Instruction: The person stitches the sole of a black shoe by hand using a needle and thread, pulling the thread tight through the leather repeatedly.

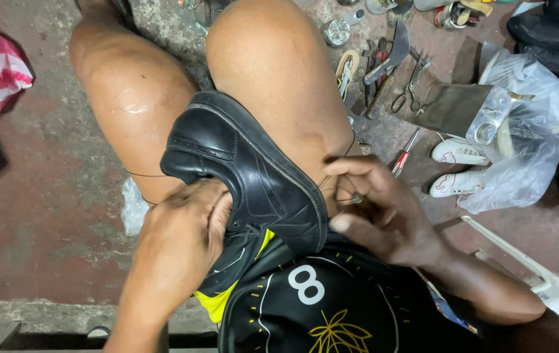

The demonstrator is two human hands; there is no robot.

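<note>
Gripping black shoe (pixel 246 173), left hand (pixel 184 229) fingers clamped; right hand (pixel 374 209) pinches thread (pixel 338 151); tools (pixel 384 72) near

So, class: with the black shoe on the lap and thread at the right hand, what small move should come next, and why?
Probably draw the thread taut with the right hand: it pinches something small at the sole edge, while the left hand grips the black shoe steady on the lap.

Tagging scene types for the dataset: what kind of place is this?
Likely an informal shoe-repair spot on a bare concrete floor. Signs: a black leather shoe held on the lap, hand tools spread on the ground, and small white shoes waiting nearby.
</note>
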